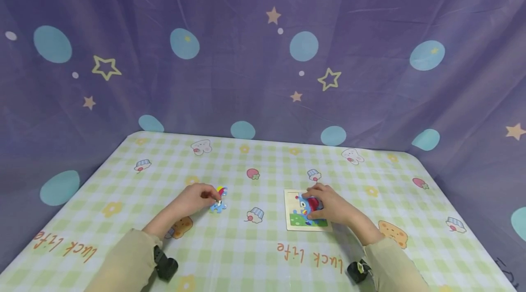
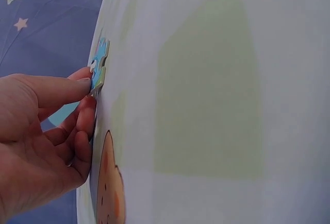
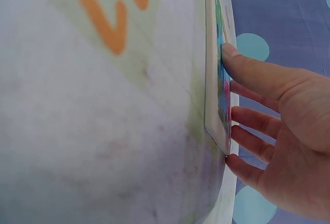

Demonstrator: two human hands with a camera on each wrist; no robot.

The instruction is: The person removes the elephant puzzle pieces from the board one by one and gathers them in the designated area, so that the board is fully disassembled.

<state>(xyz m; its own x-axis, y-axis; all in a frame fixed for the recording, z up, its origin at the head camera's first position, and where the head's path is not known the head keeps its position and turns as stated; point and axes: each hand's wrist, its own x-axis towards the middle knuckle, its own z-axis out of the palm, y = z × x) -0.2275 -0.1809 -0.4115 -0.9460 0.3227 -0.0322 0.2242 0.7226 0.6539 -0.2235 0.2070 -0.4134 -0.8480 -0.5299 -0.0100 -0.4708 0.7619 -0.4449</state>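
In the head view, my left hand [image 1: 194,198] is at the left middle of the table. Its thumb and fingertips pinch a small puzzle piece [image 2: 101,65], blue with a printed eye and a green edge. Yellow and red parts [image 1: 222,190] show just beyond those fingertips. To the right lies a wooden jigsaw puzzle [image 1: 288,212] in a pale frame, with a blue and red cartoon figure over green ground. My right hand [image 1: 330,204] rests over its right side, thumb on the picture and the other fingers spread along the far edge, covering part of it.
A checked tablecloth [image 1: 246,255] with printed cupcakes, flowers and lettering covers the table. Behind it hangs a purple curtain [image 1: 246,86] with stars and dots. Each wrist carries a black camera, the left one [image 1: 165,267] close over the cloth.
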